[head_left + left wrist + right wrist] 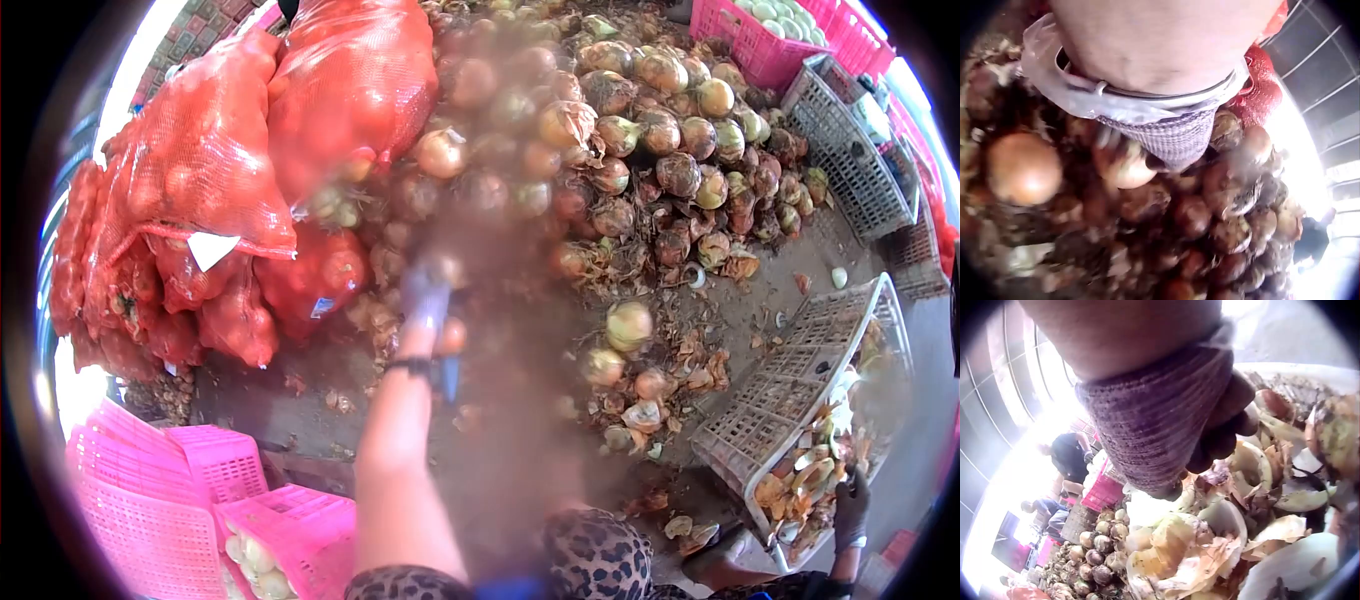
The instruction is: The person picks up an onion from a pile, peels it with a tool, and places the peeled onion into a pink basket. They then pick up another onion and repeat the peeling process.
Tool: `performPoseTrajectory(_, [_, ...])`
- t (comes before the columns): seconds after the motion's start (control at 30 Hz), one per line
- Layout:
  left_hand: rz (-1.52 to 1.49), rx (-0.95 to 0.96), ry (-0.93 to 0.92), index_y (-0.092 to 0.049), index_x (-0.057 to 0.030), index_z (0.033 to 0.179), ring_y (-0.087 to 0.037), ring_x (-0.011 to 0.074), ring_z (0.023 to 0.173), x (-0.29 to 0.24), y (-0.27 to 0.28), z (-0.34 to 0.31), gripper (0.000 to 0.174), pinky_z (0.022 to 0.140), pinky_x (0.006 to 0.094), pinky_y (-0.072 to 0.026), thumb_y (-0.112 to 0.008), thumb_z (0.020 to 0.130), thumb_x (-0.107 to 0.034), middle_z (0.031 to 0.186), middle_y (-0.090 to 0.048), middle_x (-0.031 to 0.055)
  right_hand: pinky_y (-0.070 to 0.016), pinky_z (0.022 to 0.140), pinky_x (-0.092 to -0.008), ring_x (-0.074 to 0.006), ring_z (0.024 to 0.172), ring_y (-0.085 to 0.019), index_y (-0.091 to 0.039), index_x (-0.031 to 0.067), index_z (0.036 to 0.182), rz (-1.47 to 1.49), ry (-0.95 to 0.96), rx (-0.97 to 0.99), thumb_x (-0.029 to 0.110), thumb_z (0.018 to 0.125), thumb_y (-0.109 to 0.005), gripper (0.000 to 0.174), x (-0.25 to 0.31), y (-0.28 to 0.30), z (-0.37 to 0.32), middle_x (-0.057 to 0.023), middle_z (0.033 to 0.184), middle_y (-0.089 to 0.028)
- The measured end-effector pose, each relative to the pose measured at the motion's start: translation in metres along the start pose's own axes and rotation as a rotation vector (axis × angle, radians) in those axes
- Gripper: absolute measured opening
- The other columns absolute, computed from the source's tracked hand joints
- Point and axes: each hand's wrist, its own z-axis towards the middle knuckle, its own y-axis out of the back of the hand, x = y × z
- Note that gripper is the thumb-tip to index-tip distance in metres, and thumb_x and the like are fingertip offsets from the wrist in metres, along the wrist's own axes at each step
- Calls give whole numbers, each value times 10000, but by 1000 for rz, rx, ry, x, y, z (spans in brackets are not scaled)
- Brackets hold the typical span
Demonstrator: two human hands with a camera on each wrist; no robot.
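My left hand (pixel 428 295), in a pale knit glove, reaches down to the onion pile. In the left wrist view the gloved left hand (pixel 1172 140) holds an onion (pixel 1124 167), with its fingers mostly hidden and blurred. Another onion (pixel 1024 169) lies apart to the left. Far to the right, my gloved right hand (pixel 852 505) is at a pale crate (pixel 790 370) of onion scraps. In the right wrist view the right hand (pixel 1166 431) has curled fingers (pixel 1222 434) right over onion peels (pixel 1179 550); I cannot tell whether it holds anything.
Full red mesh sacks (pixel 190 160) are stacked on the left. Pink crates (pixel 150 500) stand at the lower left, one with peeled onions (pixel 258 565). Grey crates (pixel 850 140) and a pink crate (pixel 750 40) line the far right. Other people (pixel 1069 462) work beyond the pile.
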Motion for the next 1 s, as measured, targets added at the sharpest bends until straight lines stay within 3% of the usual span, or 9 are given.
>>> performPoseTrajectory(0.1, [-341, 88, 113, -617, -21, 1128, -624, 225, 875, 63, -15, -60, 432, 822, 344, -500, -729, 718, -100, 980, -654, 124, -443, 875, -282, -143, 979, -573, -582, -27, 1160, 37, 57, -10, 41, 807, -544, 361, 21, 1, 2, -72, 1023, -634])
performPoseTrajectory(0.2, [16, -174, -136, -525, -14, 1242, -600, 270, 951, 25, 8, -86, 629, 865, 356, -498, -794, 680, -101, 1066, -616, 136, -451, 867, -274, -145, 994, -586, -587, -11, 1167, 14, 137, -4, 54, 800, -554, 374, 19, -1, -1, -63, 1015, -639])
performPoseTrajectory(0.3, [-71, 317, -107, -457, -66, 1318, -569, 300, 1086, 2, -21, -77, 893, 917, 378, -473, -879, 564, -293, 1203, -576, 172, -471, 750, -278, -130, 815, -570, -606, -10, 1145, -124, 117, -42, 67, 766, -593, 387, 29, -7, -10, -78, 995, -664])
performPoseTrajectory(0.37, [237, 559, -16, -443, -105, 1329, -586, 332, 1058, -43, -55, -89, 969, 904, 374, -480, -835, 530, -489, 1206, -583, 196, -489, 686, -304, -157, 734, -589, -599, -22, 1148, -162, 145, -36, 45, 744, -594, 409, 51, -4, -19, -134, 957, -684])
performPoseTrajectory(0.47, [379, 443, -239, -494, -116, 1290, -616, 327, 990, -68, -90, -117, 865, 885, 368, -492, -795, 574, -495, 1141, -620, 176, -492, 683, -303, -169, 720, -592, -604, -14, 1140, -132, 158, -81, 43, 735, -610, 409, 47, -1, -27, -141, 937, -681])
performPoseTrajectory(0.57, [-198, 603, 86, -535, -108, 1255, -612, 300, 1004, -80, -97, -137, 744, 879, 374, -501, -765, 642, -462, 1145, -622, 146, -496, 693, -300, -184, 705, -602, -610, -12, 1129, -72, 82, -50, 28, 725, -622, 406, 80, 9, -45, -155, 926, -684])
performPoseTrajectory(0.73, [-1150, 981, 414, -529, -56, 1258, -580, 257, 1083, -101, -47, -190, 646, 928, 408, -499, -687, 775, -454, 1204, -588, 114, -497, 660, -279, -131, 703, -602, -623, -1, 1109, 31, 218, -21, 34, 737, -634, 374, 97, 28, -77, -117, 855, -673])
performPoseTrajectory(0.97, [-1272, 1207, 160, -533, -50, 1243, -589, 248, 1056, -214, 115, -284, 622, 922, 413, -498, -654, 816, -485, 1171, -599, 112, -457, 605, -287, -133, 649, -568, -652, -15, 994, 305, 242, 194, 20, 703, -548, 311, 155, 71, -181, -59, 728, -625])
performPoseTrajectory(1.0, [-1230, 1182, 56, -543, -48, 1230, -593, 242, 1043, -228, 142, -304, 611, 912, 407, -501, -658, 816, -481, 1157, -605, 111, -450, 574, -269, -112, 630, -558, -633, 6, 1058, 452, 231, 291, 59, 747, -558, 325, 116, 54, -174, -48, 748, -631])
